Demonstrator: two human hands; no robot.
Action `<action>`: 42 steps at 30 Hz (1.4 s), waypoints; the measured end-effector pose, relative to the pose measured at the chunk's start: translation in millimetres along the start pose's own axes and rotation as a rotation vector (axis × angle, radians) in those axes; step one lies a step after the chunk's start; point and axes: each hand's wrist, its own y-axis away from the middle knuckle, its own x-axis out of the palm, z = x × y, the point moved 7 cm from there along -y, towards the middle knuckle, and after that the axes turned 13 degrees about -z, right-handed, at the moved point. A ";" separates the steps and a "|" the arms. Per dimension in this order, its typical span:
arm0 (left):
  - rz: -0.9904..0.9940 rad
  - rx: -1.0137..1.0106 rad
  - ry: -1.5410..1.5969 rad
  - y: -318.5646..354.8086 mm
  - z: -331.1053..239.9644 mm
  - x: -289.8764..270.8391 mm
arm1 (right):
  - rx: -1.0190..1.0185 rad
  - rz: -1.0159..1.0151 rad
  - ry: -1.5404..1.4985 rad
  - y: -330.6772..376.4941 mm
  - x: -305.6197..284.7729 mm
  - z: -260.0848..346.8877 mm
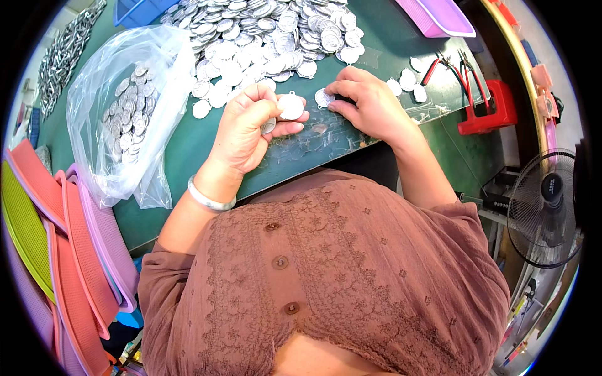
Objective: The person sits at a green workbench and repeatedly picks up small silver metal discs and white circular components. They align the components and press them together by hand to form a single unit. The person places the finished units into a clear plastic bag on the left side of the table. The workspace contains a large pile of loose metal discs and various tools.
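My left hand pinches a round silvery medallion with a small loop on its rim, between thumb and fingers. A second disc shows lower in the same hand, below the thumb. Close by on the right, my right hand has its thumb and fingertips on the edge of another looped medallion, just over the table surface; whether it is lifted I cannot tell. Beyond both hands spreads a large heap of similar medallions on the green table.
Left of my hands lies a clear plastic bag with medallions inside. Metal pieces lie far left; a blue bin and purple basket sit at the back. Red-handled pliers rest at right, near a fan. Stacked baskets stand left.
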 end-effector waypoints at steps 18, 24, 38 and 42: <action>-0.119 -0.093 -0.206 -3.2 10.6 -7.8 | -0.431 -0.047 0.305 -3.8 13.6 15.6; -0.136 -0.088 -0.228 -1.7 9.9 -6.7 | -0.330 -0.054 0.174 -7.9 3.0 18.3; -0.124 -0.061 -0.232 -2.7 9.9 -7.4 | -0.088 -0.024 0.102 -22.7 6.1 4.2; -0.106 -0.045 -0.205 -3.7 9.8 -5.3 | 0.551 0.064 -0.583 -9.5 17.5 -14.4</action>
